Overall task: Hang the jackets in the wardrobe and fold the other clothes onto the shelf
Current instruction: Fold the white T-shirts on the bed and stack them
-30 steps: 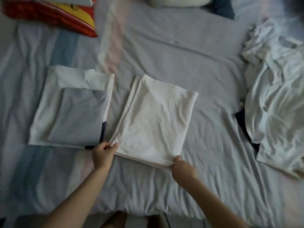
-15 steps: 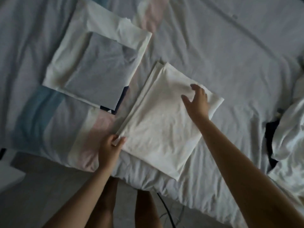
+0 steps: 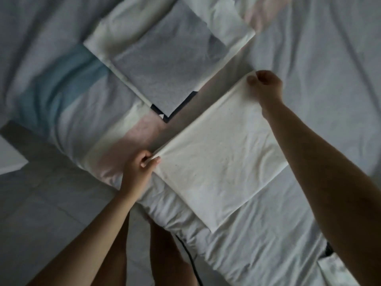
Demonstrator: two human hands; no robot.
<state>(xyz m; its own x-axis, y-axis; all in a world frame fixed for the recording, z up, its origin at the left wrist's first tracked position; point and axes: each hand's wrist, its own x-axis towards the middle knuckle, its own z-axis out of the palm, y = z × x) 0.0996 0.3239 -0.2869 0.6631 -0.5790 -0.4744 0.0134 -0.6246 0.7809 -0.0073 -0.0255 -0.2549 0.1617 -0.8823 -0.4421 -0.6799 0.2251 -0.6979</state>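
Note:
A folded white garment (image 3: 218,153) lies flat on the bed near its front edge. My left hand (image 3: 140,168) pinches its near left corner. My right hand (image 3: 266,87) pinches the far left corner, my forearm crossing above the cloth. A second folded garment (image 3: 165,65), grey with white borders and a dark hem, lies just beyond it on the bed, apart from both hands.
The bed sheet (image 3: 321,58) is pale grey with blue and pink stripes on the left. The bed edge runs diagonally below the garment, with tiled floor (image 3: 41,203) at lower left. A black cable (image 3: 191,263) hangs by my legs.
My right hand has moved from resting flat on the white garment's right side to gripping its far left corner. My left hand keeps its pinch. The view has swung left and closer.

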